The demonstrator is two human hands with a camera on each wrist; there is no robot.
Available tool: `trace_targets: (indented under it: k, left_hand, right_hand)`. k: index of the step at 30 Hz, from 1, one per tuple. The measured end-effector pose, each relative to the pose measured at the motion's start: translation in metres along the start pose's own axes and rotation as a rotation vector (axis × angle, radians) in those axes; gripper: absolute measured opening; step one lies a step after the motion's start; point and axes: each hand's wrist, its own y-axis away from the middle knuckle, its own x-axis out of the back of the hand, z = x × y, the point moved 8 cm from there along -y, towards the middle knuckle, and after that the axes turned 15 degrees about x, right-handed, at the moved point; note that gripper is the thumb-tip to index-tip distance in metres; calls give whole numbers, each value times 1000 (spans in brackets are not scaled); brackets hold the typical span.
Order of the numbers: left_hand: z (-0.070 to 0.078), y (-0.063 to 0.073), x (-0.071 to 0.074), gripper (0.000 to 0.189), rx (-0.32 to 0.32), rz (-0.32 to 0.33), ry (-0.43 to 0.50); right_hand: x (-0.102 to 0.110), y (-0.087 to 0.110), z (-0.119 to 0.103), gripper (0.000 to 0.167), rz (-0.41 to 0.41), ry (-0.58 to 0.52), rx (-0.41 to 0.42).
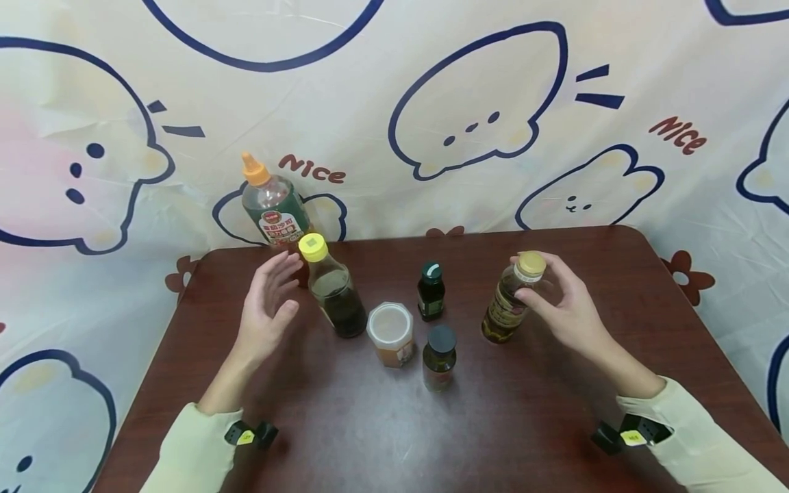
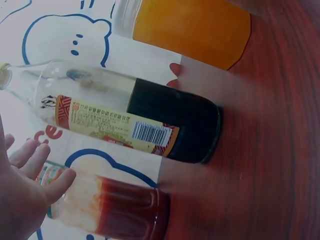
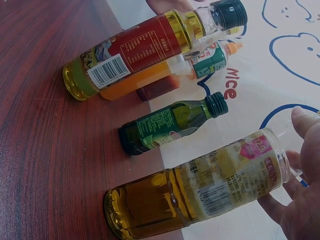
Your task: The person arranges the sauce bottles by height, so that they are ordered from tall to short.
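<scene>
Head view: on the right of the table (image 1: 345, 445), the right grip (image 1: 570, 308) has thumb and fingers curled around the upper part of the gold-capped bottle (image 1: 507, 311), whose base appears to rest on the wood. With the liquid sitting low and the hold so high, a sideways jerk could swing the base or make the smooth wall slip. A swing leftward might topple the small green bottle (image 1: 431, 301).

At the left, the left grip (image 1: 261, 315) is unfurled, holding nothing, its fingertips near the yellow-capped sauce bottle (image 1: 337, 298); contact cannot be told. A careless brush there could tip that tall bottle rightward into the pale-lidded jar (image 1: 391, 335) just beside it, or knock the squeeze bottle (image 1: 277, 205) behind.
</scene>
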Motion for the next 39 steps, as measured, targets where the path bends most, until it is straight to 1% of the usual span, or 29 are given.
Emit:
trace_targets:
  k: [3, 7, 13, 17, 20, 24, 27, 31, 34, 37, 39]
  left_hand:
    - [-1, -4, -6, 70, 4, -18, 0]
    - [-7, -7, -15, 68, 27, -34, -10]
    - [-16, -13, -26, 66, 74, -31, -20]
    - [-19, -18, -35, 64, 64, -58, 4]
    - [-19, -20, -39, 65, 66, -72, -5]
    - [-20, -22, -43, 67, 112, -61, -70]
    - [-21, -23, -45, 69, 131, -45, -107]
    - [-22, -24, -47, 71, 132, -5, -121]
    - [-24, -25, -48, 72, 151, 27, -133]
    - [-26, -26, -48, 69, 172, 54, -158]
    - [-26, -26, -49, 67, 175, 62, -158]
  right_hand:
    - [0, 0, -2, 55, 6, -6, 3]
    - [0, 0, -2, 54, 6, -6, 12]
    - [0, 1, 1, 54, 2, -6, 8]
    - [0, 1, 3, 55, 1, -5, 10]
    - [-1, 1, 3, 55, 0, -9, 9]
    - [-1, 0, 3, 55, 1, -14, 11]
    - [0, -1, 3, 55, 2, -11, 16]
    - [0, -2, 3, 56, 2, -6, 18]
    - [0, -1, 4, 56, 1, -5, 14]
    - [0, 0, 4, 55, 2, -8, 13]
    - [0, 1, 4, 55, 4, -10, 12]
